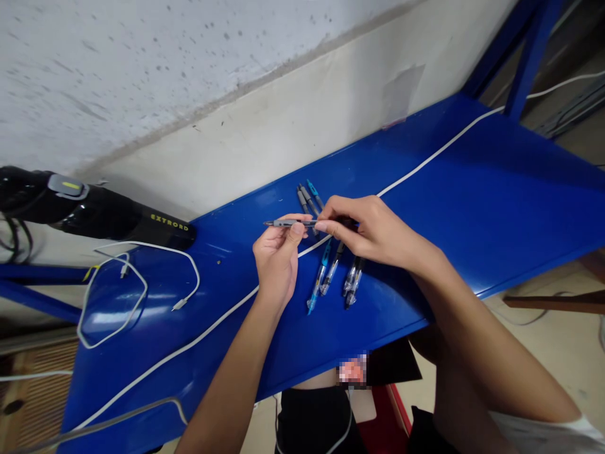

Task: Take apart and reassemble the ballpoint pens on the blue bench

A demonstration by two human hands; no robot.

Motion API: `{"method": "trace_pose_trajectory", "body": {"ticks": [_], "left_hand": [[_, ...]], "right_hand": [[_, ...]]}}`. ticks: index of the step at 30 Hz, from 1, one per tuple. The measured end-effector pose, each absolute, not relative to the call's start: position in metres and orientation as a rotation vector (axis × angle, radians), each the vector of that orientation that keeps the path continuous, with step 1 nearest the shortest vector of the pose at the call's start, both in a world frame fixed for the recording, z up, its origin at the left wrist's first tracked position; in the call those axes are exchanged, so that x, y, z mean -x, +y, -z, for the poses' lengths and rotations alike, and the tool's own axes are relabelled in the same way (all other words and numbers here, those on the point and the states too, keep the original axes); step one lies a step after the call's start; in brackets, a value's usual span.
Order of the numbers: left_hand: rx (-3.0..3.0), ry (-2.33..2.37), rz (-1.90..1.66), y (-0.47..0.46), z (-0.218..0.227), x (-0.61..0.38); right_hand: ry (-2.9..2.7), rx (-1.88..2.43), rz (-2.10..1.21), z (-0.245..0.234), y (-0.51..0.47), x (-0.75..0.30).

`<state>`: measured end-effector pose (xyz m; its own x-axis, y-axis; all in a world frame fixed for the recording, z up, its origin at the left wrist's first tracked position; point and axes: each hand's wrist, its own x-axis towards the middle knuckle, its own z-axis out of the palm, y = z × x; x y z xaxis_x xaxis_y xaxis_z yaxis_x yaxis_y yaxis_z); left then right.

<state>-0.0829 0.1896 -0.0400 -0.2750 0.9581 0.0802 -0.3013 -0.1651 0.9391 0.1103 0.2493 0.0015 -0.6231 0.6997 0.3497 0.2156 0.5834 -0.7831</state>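
Note:
A grey pen point(289, 223) is held level above the blue metal shelf point(472, 189). My left hand point(276, 261) pinches its middle between thumb and fingers. My right hand point(371, 230) grips its right end with closed fingers. Several pens point(331, 274) lie side by side on the shelf under my right hand, one of them light blue. A few more pen ends point(309, 195) show just beyond my hands.
A long white cable point(425, 161) runs diagonally across the shelf. A looped white charging cable point(137, 277) lies at the left. A black device marked EXTRORD point(94, 214) rests against the wall at the far left. Blue frame posts point(524, 63) rise at the right.

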Motion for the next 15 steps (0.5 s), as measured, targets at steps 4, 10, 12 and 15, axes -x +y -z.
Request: {"method": "trace_pose_trajectory", "body": {"ticks": [4, 10, 12, 15], "left_hand": [[-0.988, 1.086, -1.623, 0.189, 0.039, 0.084], [-1.082, 1.096, -1.612, 0.186, 0.038, 0.086], [-1.229, 1.152, -1.601, 0.186, 0.037, 0.091], [-1.523, 1.348, -1.581, 0.188, 0.033, 0.102]], "right_hand": [[-2.09, 0.753, -1.07, -0.005, 0.248, -0.112], [-1.807, 0.741, -1.189, -0.007, 0.247, -0.112], [-1.684, 0.74, -1.135, -0.009, 0.249, -0.112], [-1.447, 0.75, -1.088, -0.015, 0.255, -0.113]]}}
